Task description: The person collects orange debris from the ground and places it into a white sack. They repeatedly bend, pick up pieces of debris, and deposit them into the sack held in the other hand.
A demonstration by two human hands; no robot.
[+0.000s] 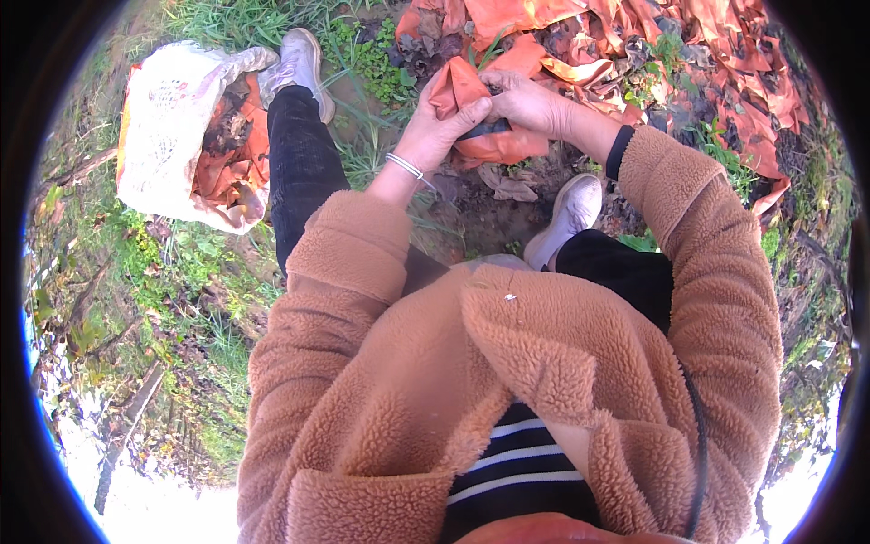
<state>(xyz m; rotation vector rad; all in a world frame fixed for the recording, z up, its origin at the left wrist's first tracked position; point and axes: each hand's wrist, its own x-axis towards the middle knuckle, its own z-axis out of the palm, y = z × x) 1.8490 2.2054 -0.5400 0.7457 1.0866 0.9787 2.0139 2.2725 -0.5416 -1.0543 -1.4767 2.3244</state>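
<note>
My left hand point(442, 126), with silver bangles at the wrist, grips an orange paper bag or sheet point(457, 87) between thumb and fingers. My right hand point(527, 103) holds the same crumpled paper from the other side, its fingers meeting my left thumb. A dark patch shows between the hands, perhaps the paper's inner face; I cannot tell whether anything is inside. Both hands are above the ground, beside a heap of similar faded orange papers point(754, 136) mixed with dry leaves.
A white woven sack point(163, 136) lies at the left with its mouth toward my leg, holding orange paper and dry leaves. My left shoe point(299, 64) and right shoe point(569, 211) stand on soil and grass point(224, 27). Sticks point(136, 401) lie at the lower left.
</note>
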